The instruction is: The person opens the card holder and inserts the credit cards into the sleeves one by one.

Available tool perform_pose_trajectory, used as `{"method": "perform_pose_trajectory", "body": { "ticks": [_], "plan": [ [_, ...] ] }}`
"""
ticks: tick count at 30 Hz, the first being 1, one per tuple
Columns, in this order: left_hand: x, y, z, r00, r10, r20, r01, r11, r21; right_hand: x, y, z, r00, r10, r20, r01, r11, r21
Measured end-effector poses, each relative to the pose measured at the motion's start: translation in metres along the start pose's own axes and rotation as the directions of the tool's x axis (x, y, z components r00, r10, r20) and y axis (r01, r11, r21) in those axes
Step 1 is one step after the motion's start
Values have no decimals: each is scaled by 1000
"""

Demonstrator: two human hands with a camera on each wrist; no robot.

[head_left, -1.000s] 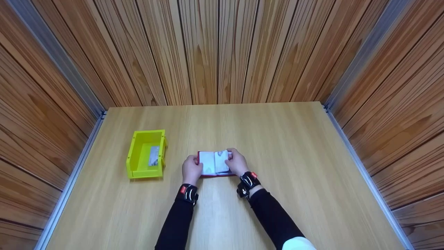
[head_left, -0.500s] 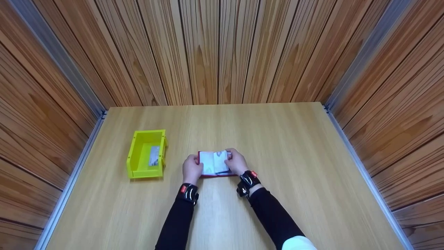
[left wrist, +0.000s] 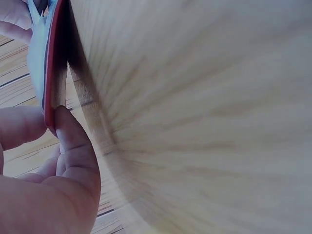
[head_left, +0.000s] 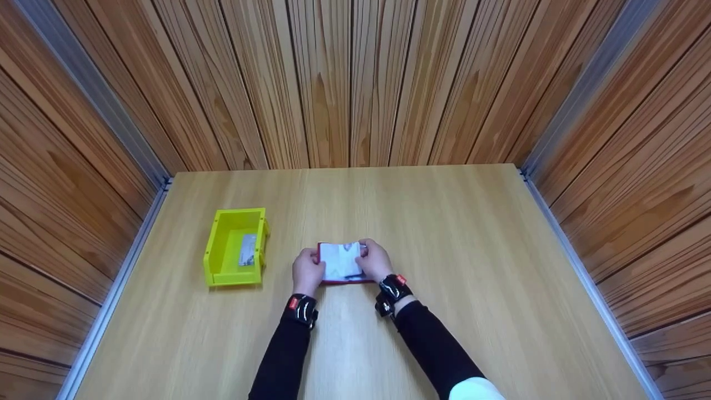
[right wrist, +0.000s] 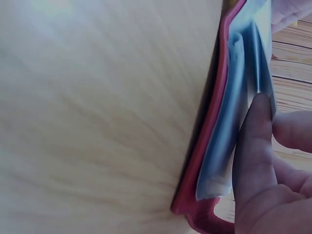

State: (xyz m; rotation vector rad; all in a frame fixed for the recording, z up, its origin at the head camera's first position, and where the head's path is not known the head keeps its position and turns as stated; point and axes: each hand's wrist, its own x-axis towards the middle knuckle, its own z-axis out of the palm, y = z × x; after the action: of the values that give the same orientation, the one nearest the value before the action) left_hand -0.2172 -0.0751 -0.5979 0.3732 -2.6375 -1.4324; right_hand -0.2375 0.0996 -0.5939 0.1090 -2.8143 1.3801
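Observation:
A red card holder (head_left: 340, 282) with clear plastic sleeves lies spread between both hands in the head view. My left hand (head_left: 307, 272) pinches its left edge; in the left wrist view, thumb and finger press the red cover (left wrist: 49, 73) from both sides. My right hand (head_left: 376, 262) pinches the edge of one sleeve page (head_left: 349, 255). In the right wrist view that lifted page (right wrist: 265, 73) sits between thumb and finger, apart from the thick sleeve stack (right wrist: 226, 122) over the red cover (right wrist: 207, 131). A red strap (right wrist: 209, 222) curves out below it.
Left of the hands stands a yellow bin (head_left: 233, 279) with a pale printed card (head_left: 247, 249) on its floor. The light wooden tabletop (head_left: 444, 222) is bounded by wood-panelled walls (head_left: 355, 83) and metal rails (head_left: 591, 283) at the sides.
My right hand has shifted slightly left, carrying the sleeve page over the left part of the card holder. My left hand has stayed in place.

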Motion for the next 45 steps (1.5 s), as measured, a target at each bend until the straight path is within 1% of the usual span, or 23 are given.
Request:
{"method": "perform_pose_trajectory", "body": {
  "ticks": [7,13,17,22,28,35,40,45],
  "plan": [
    [1,0,-2,1000,-20,22,21,1000,-23,-2,-6,5,1000,-8,-1,8,998,-55],
    [1,-2,-1,999,-25,30,26,999,-33,-5,-9,9,999,-37,13,39,991,-128],
    [1,-3,0,999,-32,35,34,999,-41,-7,-11,11,998,-60,20,62,987,-146],
    [1,-2,0,999,-37,36,39,997,-66,-9,-15,12,996,-77,37,81,987,-137],
    [1,-2,0,999,-35,35,37,997,-71,-10,-20,14,993,-93,67,100,989,-111],
    [1,1,-1,998,-43,47,47,995,-84,-10,-21,15,988,-126,84,136,982,-129],
    [2,2,-1,998,-37,42,41,996,-77,-11,-24,14,985,-116,130,133,981,-139],
    [2,3,-1,999,-33,43,37,996,-85,-11,-25,13,981,-118,152,141,978,-151]
  ]
}}
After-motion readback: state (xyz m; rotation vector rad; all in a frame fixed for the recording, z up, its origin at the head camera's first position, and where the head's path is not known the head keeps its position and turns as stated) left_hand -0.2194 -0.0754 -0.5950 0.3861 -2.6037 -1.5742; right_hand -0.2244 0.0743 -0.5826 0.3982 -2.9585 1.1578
